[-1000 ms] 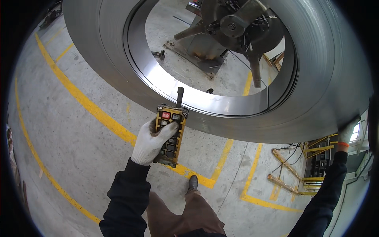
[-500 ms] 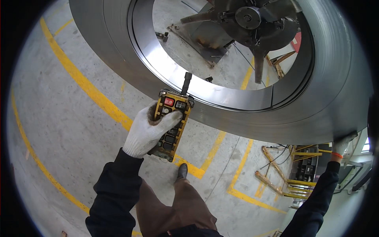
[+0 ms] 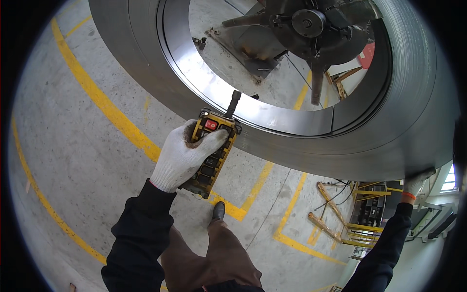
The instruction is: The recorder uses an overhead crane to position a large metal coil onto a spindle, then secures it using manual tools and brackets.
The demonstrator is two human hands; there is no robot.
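Note:
My left hand (image 3: 177, 158), in a white knit glove stained dark near the thumb, is closed around a yellow and black crane remote control (image 3: 210, 168). The thumb lies across its upper buttons, beside the red one. A stubby black antenna rises from the remote's top end and overlaps the bright inner rim of a huge steel coil (image 3: 272, 148). Far to the right, my gloved right hand (image 3: 415, 186) reaches up against the coil's lower outer edge. Its fingers look laid out along the metal, partly hidden, with nothing seen in them.
Inside the coil's opening is a dark mandrel (image 3: 309, 24) with radiating arms, apart from the coil's inner wall. Yellow lines (image 3: 104, 102) mark the concrete floor. At lower right stand a wooden frame (image 3: 328, 214) and yellow rails (image 3: 365, 228) with black cables.
My left thumb has slid up the remote and covers a black button beside the red one. My right hand stays at the coil's edge. The view has shifted slightly.

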